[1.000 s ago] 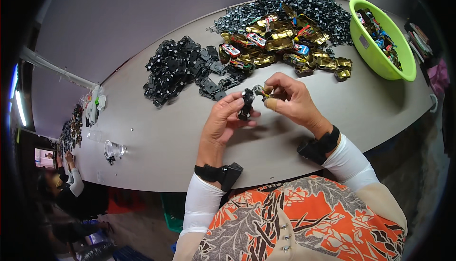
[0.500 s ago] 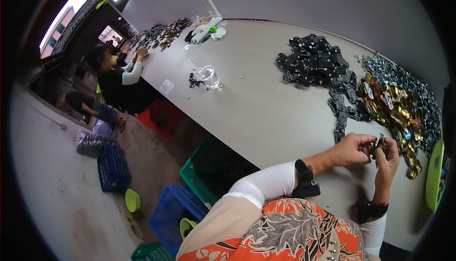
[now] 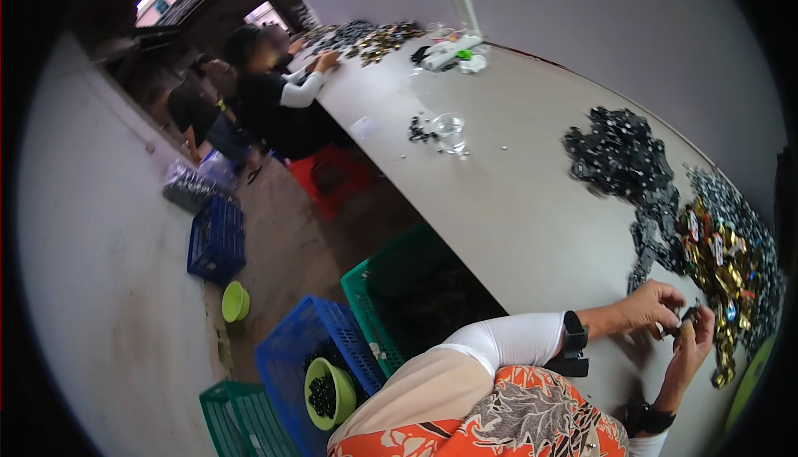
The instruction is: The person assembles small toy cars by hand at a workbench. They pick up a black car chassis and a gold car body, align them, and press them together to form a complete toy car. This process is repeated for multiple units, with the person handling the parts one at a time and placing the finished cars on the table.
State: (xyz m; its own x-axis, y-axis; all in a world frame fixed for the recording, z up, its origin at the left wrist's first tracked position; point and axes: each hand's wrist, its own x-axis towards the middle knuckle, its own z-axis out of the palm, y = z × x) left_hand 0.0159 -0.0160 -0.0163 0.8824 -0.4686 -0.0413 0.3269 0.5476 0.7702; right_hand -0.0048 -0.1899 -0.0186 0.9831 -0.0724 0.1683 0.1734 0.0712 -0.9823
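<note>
A small black plastic part [image 3: 689, 315] is between my two hands, low at the right over the table. My right hand [image 3: 690, 349] pinches it with thumb and fingers. My left hand [image 3: 650, 306] is closed, its fingertips at the part's left side, partly hidden. Just beyond my hands, a trail of black plastic parts [image 3: 652, 233] runs up into a larger heap [image 3: 619, 154]. To the right lie shiny gold pieces [image 3: 723, 262] with coloured patches, bordered by many small grey-black pieces [image 3: 769, 245].
A clear cup [image 3: 450, 131] stands mid-table beside tiny black bits [image 3: 420, 131]. Cloths [image 3: 449, 56] lie at the back. Left of the table are a green crate [image 3: 366, 291], a blue crate [image 3: 283, 357] with a green bowl [image 3: 324, 407], and a co-worker [image 3: 270, 95] near a red stool [image 3: 328, 179].
The view has swung left, so the scene shifts right and my hands appear lower. Both hands stay together at the small black part. Farther back, a bent-over person shows more fully.
</note>
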